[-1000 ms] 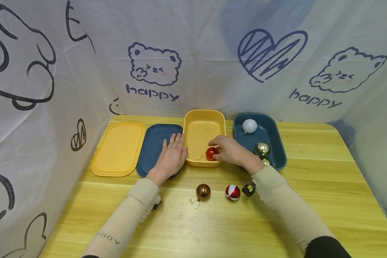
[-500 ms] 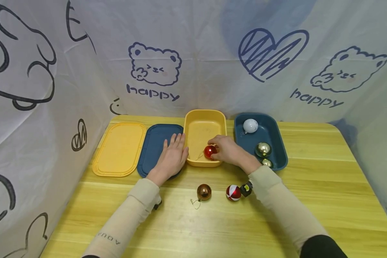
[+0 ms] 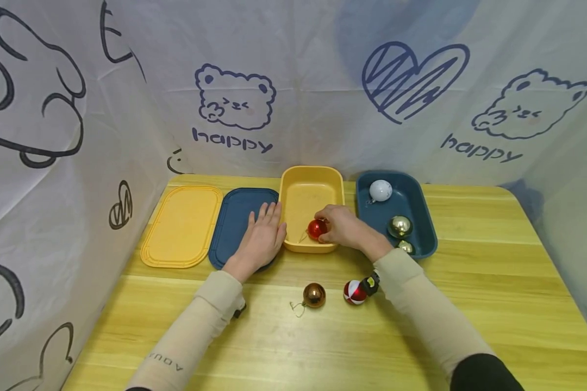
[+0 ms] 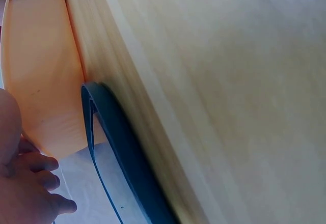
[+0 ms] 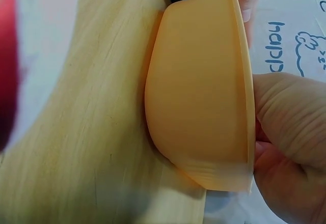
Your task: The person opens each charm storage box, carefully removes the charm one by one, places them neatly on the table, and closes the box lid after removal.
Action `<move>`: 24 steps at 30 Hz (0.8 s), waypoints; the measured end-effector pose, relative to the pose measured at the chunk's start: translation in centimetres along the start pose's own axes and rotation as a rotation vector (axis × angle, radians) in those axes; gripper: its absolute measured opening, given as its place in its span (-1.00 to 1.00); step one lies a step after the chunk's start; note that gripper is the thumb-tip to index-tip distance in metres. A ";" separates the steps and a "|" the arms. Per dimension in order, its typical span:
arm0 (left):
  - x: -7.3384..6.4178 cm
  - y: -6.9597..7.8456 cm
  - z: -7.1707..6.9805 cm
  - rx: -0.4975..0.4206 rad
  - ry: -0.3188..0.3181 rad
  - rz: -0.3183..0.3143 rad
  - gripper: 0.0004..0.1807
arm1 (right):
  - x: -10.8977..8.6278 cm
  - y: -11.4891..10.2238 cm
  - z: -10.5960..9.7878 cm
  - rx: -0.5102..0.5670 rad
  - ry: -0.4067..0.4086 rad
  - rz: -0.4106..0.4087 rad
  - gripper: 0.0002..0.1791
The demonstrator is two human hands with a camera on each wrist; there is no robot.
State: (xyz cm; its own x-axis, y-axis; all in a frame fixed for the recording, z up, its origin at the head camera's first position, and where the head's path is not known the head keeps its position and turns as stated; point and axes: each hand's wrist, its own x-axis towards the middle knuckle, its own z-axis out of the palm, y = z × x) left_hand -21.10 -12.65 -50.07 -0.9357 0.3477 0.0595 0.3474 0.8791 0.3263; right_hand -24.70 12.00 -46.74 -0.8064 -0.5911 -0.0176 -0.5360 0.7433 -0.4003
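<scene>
My right hand (image 3: 344, 225) curls its fingers and thumb round a shiny red Christmas ball (image 3: 316, 229), low at the front of the yellow box (image 3: 311, 248). A thin cord loop trails from the ball. In the right wrist view the yellow box's wall (image 5: 198, 91) hides the ball and most of the fingers. My left hand (image 3: 261, 236) lies with straight, spread fingers along the box's left side, over the dark blue lid (image 3: 232, 217). In the left wrist view, the fingers (image 4: 38, 173) of that hand show beside the box.
A dark blue box (image 3: 420, 217) at right holds a white ball (image 3: 380, 190) and two gold balls (image 3: 400, 227). A brown ball (image 3: 314, 295) and a red-and-white ball (image 3: 354, 292) lie in front. The yellow lid (image 3: 181, 228) lies far left. White cloth walls surround the table.
My right hand and the red ball have shifted slightly left within the yellow box. The brown ball has rolled a little to the right. My left hand stays in place.
</scene>
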 end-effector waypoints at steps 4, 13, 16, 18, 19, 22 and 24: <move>0.0 0.0 0.0 0.003 0.001 0.001 -0.31 | 0.0 0.0 0.1 0.009 0.002 -0.004 -0.45; -0.1 0.1 0.0 -0.002 0.005 -0.009 -0.32 | -0.1 -0.1 0.4 0.017 0.036 -0.026 -0.48; -0.1 0.0 0.0 -0.004 0.005 -0.010 -0.32 | -0.1 -0.1 0.4 0.023 0.044 -0.023 -0.47; 0.0 0.0 0.1 -0.002 0.005 -0.009 -0.32 | -0.2 -0.1 0.5 0.027 0.051 -0.022 -0.47; 0.0 0.0 0.0 0.000 0.004 -0.009 -0.32 | -0.2 -0.2 0.4 0.030 0.052 -0.022 -0.46; 0.0 0.0 0.0 0.005 0.005 -0.006 -0.31 | -0.3 -0.3 0.4 0.035 0.054 -0.024 -0.46; 0.0 0.0 0.0 0.007 0.004 -0.006 -0.31 | -0.4 -0.4 0.2 0.049 0.051 -0.015 -0.45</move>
State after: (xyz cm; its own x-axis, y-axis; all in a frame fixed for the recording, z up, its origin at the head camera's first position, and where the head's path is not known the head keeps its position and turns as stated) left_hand -21.05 -12.63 -50.05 -0.9380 0.3411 0.0619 0.3423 0.8833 0.3202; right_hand -24.11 11.87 -46.72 -0.8108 -0.5843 0.0352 -0.5363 0.7173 -0.4448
